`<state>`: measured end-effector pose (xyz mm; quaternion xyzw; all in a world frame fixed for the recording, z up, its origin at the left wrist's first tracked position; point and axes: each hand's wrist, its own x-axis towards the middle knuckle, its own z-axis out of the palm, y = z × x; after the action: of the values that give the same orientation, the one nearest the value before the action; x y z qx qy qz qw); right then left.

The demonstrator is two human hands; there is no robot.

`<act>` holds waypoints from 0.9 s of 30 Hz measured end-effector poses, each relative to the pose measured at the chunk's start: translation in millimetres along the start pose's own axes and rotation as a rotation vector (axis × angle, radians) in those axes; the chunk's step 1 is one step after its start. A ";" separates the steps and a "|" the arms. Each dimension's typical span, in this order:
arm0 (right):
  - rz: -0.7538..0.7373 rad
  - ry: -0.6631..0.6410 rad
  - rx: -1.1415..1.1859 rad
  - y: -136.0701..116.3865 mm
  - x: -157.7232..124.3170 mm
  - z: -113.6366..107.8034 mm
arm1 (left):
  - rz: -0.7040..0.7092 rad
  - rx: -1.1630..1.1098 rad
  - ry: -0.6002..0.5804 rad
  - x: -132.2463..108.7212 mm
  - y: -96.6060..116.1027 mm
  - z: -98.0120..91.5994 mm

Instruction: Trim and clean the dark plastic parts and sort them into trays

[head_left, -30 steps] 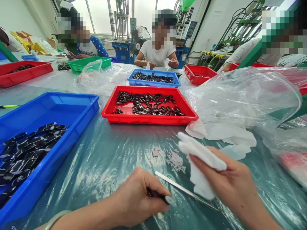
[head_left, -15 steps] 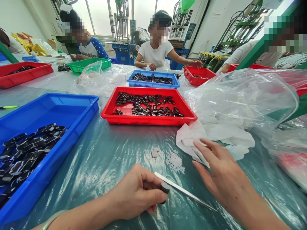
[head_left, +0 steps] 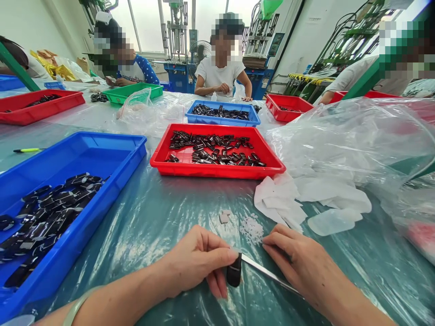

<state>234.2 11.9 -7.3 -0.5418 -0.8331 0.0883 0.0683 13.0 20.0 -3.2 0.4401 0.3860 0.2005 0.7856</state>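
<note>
My left hand [head_left: 193, 267] is closed, pinching a small black glossy part [head_left: 234, 274] just above the plastic-covered table. A thin metal strip [head_left: 263, 270], like tweezers or a blade, touches that part at its tip and runs back under my right hand [head_left: 302, 267]. The right hand's fingers are curled together over the strip. Just beyond both hands lie a heap of white crumbs [head_left: 251, 228] and two small grey pieces [head_left: 223, 216]. A crumpled white cloth [head_left: 278, 201] lies on the table, apart from my right hand.
A blue tray [head_left: 102, 199] at the left and a red tray [head_left: 217, 170] ahead hold several black parts. A large clear plastic bag [head_left: 356, 140] fills the right side. A pen [head_left: 29, 150] lies far left. Other people sit at more trays across the table.
My right hand let go of the white cloth, then came down onto the metal strip. My left hand turned the black part upright against the strip's tip.
</note>
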 end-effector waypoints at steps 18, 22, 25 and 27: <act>0.220 -0.353 1.048 -36.2 -2.4 -24.8 | 0.187 0.349 -0.066 -2.4 -11.7 4.9; 0.211 -0.353 1.208 -41.1 -2.8 -18.7 | 0.214 0.440 -0.091 -2.2 -7.3 4.2; 0.240 -0.381 1.302 -41.9 -2.6 -15.7 | 0.207 0.451 -0.105 -2.5 -7.1 4.1; 0.255 -0.384 1.352 -43.1 -2.5 -15.1 | 0.200 0.463 -0.103 -2.8 -7.3 4.1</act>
<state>199.9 -6.4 16.9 -0.4489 -0.5233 0.6866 0.2307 14.3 12.0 -6.9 0.6537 0.3357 0.1606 0.6589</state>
